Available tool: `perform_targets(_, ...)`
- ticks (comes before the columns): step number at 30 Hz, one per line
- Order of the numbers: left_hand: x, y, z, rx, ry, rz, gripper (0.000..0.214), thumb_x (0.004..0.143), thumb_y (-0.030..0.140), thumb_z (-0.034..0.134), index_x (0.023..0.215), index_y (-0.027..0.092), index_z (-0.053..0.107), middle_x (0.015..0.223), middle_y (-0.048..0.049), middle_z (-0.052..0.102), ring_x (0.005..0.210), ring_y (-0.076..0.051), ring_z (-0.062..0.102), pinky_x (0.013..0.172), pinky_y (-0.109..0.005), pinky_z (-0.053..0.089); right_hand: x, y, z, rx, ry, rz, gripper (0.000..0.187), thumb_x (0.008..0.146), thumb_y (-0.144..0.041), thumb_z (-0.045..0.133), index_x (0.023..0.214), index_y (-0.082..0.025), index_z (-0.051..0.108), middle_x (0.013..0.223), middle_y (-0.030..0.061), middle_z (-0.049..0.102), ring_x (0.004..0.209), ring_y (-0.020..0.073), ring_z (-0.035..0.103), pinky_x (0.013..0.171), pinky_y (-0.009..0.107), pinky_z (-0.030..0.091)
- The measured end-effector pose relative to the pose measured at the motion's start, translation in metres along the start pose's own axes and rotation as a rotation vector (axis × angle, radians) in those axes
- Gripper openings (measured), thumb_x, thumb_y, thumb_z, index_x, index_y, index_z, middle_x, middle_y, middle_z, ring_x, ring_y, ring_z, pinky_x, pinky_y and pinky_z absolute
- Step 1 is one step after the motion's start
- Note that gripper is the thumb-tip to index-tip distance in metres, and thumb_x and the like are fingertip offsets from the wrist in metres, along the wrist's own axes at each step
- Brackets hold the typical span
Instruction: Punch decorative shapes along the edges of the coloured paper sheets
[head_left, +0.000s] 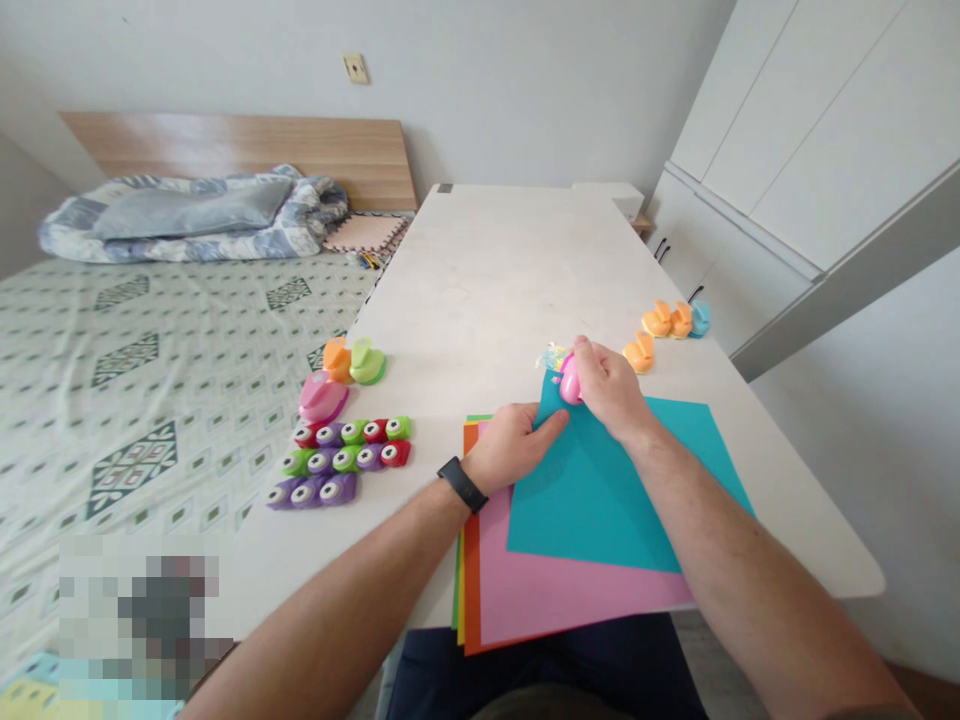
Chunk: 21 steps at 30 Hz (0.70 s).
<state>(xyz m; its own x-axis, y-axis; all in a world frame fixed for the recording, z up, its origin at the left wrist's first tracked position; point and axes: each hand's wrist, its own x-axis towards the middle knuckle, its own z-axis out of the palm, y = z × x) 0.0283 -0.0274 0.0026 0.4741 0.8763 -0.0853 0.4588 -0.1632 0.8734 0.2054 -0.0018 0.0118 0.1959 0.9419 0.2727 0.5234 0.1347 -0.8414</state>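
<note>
My right hand (609,385) is closed around a pink craft punch (571,380) at the top left corner of a teal paper sheet (600,500). Part of the punch is hidden by my fingers. With thumb on top, my left hand (517,440) pinches the sheet's left edge just below the punch. Small pale and yellow paper cut-outs (553,357) lie right behind the punch. Under the teal sheet, a stack of coloured paper shows pink paper (555,610) uppermost, with orange, yellow and green edges sticking out at the left.
To the left stand rows of small punches (345,460), with larger pink (322,398), orange and green ones behind. Several orange punches (657,318) and a blue one (700,318) sit near the right edge of the white table (495,270). A bed (187,350) adjoins on the left.
</note>
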Motion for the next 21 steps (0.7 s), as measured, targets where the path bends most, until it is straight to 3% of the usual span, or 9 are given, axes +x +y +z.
perform_targets(21, 0.0004, -0.0036, 0.0010, 0.008, 0.000, 0.033, 0.055, 0.095, 0.063, 0.048, 0.064, 0.017, 0.051, 0.060, 0.0024, 0.046, 0.056, -0.010, 0.038, 0.051, -0.024, 0.029, 0.0018, 0.0073, 0.0045, -0.042, 0.010, 0.017, 0.053, 0.101, -0.061, 0.041, 0.069, -0.025, 0.063, 0.061, 0.0011, 0.064, 0.066, 0.0219, 0.060, 0.061, 0.031, 0.039)
